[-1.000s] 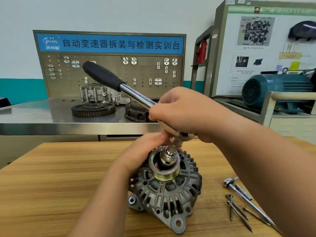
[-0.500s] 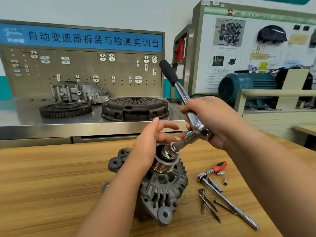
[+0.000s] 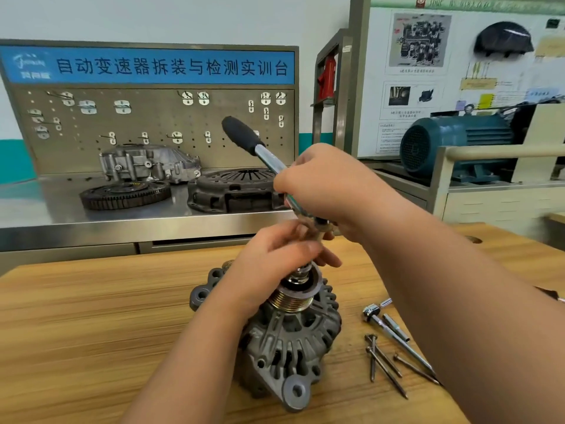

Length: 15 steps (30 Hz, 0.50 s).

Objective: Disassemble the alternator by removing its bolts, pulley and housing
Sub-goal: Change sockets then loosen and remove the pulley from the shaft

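Your right hand (image 3: 324,185) is swinging the gripped black-handled steel ratchet (image 3: 244,136) leftward, left hand (image 3: 275,255) clasping its chrome socket (image 3: 301,271) above the grey alternator (image 3: 293,341).

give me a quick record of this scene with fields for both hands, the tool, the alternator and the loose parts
left hand: fingers curled round the socket just above the pulley
right hand: grips the ratchet wrench near its head
alternator: on the wooden table, pulley end up, pulley mounted
loose bolts: several long ones lying right of the alternator
spare tool: slim driver lying beside the bolts
background: flywheel and clutch cover on a steel bench
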{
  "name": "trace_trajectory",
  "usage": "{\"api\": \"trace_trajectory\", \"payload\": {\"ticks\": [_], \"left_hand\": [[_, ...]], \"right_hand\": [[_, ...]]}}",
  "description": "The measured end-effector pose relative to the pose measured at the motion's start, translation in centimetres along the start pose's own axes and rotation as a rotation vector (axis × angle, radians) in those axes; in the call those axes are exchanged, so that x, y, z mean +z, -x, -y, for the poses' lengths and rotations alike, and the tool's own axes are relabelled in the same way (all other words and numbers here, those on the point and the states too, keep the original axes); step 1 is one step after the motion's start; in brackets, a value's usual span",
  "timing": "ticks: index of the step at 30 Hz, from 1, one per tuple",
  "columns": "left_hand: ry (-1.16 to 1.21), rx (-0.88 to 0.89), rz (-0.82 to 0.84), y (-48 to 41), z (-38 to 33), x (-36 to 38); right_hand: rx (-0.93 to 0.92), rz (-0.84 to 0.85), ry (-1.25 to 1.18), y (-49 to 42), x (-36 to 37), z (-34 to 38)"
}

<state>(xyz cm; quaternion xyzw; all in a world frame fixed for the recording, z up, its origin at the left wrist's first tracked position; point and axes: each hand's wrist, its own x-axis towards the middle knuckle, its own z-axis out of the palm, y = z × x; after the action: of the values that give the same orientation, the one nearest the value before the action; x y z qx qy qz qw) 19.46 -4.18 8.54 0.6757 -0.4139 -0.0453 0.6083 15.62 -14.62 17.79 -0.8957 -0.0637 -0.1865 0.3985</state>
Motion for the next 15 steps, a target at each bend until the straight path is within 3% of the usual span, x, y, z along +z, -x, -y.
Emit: {"api": "trace_trajectory", "payload": {"ticks": [3,6,12,15], "left_hand": [[-0.064,-0.054,-0.053,-0.1,0.5,0.4],[-0.136,-0.068,-0.069,-0.5,0.6,0.7],[-0.211,-0.063,-0.132,-0.3,0.0,0.9],[-0.29,-0.084,-0.163,-0.2,-0.1,1.1]], "right_hand": [[-0.091,0.068,0.069,0.3,-0.2,-0.2],[-0.174,0.19,-0.053,0.3,-1.1,-0.7],[-0.343,0.645,-0.172,-0.6,-2.3,-1.2],[-0.332,0.648,-0.227,-0.7,-2.2,-1.2]]}}
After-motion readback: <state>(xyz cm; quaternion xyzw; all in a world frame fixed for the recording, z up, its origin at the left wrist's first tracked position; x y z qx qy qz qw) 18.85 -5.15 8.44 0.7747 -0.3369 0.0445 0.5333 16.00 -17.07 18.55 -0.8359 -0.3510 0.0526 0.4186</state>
